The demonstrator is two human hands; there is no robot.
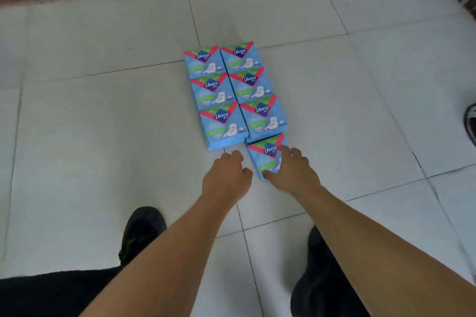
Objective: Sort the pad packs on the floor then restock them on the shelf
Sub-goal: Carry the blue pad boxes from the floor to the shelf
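Loose pack position: the single pad pack [265, 156] lies flat on the floor [103, 136], just nearer the person than the right column of the pad pack grid [234, 92], touching or almost touching it.
Direction from hands: directly ahead; long axis runs away from the person, tilted slightly.
Right hand [291, 170]: on the pack, fingers spread over its face, thumb at the near left corner.
Left hand [226, 177]: loosely curled, holding nothing, just left of the pack.
Nearer hand: right.
Grid: 2 columns, 3 rows, apparently stacked.
Appearance: blue wrappers, red chevron, "Libresse" logo.
Judgement: sorting nearly finished; no shelf identified in view.
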